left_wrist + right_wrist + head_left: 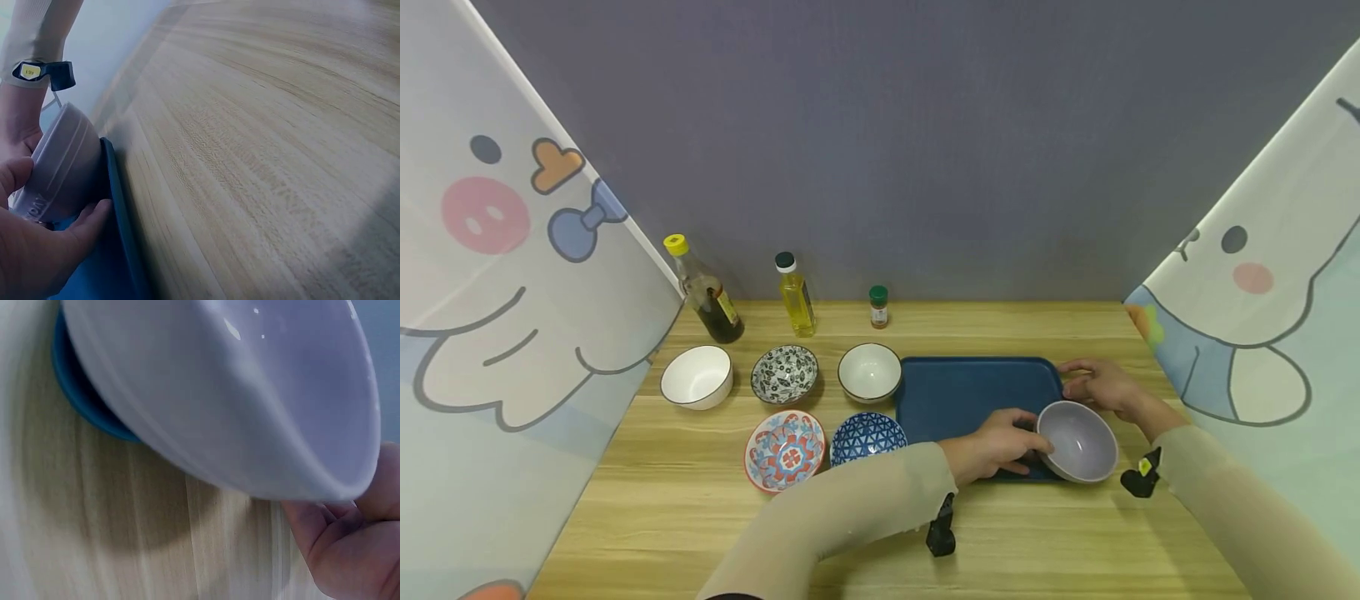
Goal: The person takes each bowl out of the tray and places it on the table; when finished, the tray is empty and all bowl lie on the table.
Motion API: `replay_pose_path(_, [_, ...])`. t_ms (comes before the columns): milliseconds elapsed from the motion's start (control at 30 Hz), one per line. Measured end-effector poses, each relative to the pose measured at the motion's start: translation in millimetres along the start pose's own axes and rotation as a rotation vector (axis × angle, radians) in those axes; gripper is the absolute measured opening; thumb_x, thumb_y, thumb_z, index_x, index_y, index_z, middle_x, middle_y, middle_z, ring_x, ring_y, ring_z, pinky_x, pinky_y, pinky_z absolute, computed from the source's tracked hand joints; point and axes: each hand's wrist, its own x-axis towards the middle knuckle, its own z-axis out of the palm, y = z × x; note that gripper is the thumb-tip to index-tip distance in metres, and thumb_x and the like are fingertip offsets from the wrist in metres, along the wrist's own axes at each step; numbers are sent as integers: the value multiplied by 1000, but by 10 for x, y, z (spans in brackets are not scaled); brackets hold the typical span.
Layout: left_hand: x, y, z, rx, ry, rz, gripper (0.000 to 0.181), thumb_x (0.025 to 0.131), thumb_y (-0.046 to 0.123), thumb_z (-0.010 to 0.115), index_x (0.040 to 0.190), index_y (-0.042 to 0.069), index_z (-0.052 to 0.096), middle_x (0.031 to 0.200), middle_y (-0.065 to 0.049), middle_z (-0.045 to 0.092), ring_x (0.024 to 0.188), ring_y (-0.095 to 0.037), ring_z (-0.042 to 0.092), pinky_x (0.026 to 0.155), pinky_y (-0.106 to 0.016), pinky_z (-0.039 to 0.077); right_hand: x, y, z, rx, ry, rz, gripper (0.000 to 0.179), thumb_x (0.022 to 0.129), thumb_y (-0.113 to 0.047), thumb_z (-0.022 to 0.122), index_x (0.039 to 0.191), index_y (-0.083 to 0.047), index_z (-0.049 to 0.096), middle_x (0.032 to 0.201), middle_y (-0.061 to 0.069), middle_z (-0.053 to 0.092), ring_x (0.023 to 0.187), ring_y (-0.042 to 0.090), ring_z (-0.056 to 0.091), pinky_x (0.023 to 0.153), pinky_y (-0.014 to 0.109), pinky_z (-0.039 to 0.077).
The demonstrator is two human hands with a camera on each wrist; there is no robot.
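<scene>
A lavender bowl (1078, 442) sits tilted at the front right corner of the dark blue tray (973, 392), overlapping its rim. My left hand (1000, 442) grips the bowl's left side; in the left wrist view its thumb (17, 174) lies against the bowl wall and the fingers reach underneath. Just behind the bowl, my right hand (1101, 387) is at the tray's right edge, fingers loosely bent. The right wrist view shows the right hand (356, 550) close beside the bowl's rim (369, 425), its fingertips partly hidden by the bowl.
Left of the tray stand a white bowl (697, 377), a black-patterned bowl (785, 375), a dark-rimmed white bowl (870, 372), a red floral bowl (786, 452) and a blue patterned bowl (867, 437). Behind them are a soy sauce bottle (709, 300), an oil bottle (797, 300) and a spice jar (878, 308).
</scene>
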Motion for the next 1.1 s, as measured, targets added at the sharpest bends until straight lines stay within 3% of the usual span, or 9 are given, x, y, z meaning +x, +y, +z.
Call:
replay_pose_path(200, [-26, 2, -3, 5, -20, 2, 34, 87, 7, 79, 118, 17, 69, 95, -5, 70, 88, -26, 72, 82, -57, 63, -2, 32, -5, 1, -3, 9, 59, 99, -2, 63, 150, 11, 37, 123, 29, 66, 101, 24, 72, 84, 38, 64])
replay_pose_path(433, [-32, -38, -7, -28, 5, -3, 31, 88, 10, 78, 118, 14, 70, 84, -8, 72, 82, -27, 74, 78, -52, 65, -3, 63, 3, 10, -6, 7, 61, 100, -5, 64, 151, 11, 35, 127, 32, 64, 101, 23, 72, 83, 38, 64])
replay_pose_path(900, [-79, -31, -123, -42, 2, -7, 35, 89, 13, 76, 123, 14, 70, 84, -10, 71, 80, -31, 74, 74, -48, 66, -5, 5, -6, 6, 8, 5, 62, 98, -3, 65, 150, 13, 37, 125, 32, 64, 96, 22, 72, 74, 35, 65])
replay_pose_path(1100, [-133, -5, -197, -39, -45, -12, 39, 89, 12, 75, 127, 14, 68, 86, -12, 71, 75, -28, 72, 71, -45, 66, 2, 12, 4, -11, 10, 5, 63, 97, -5, 68, 149, 15, 38, 126, 33, 63, 94, 19, 70, 73, 34, 65])
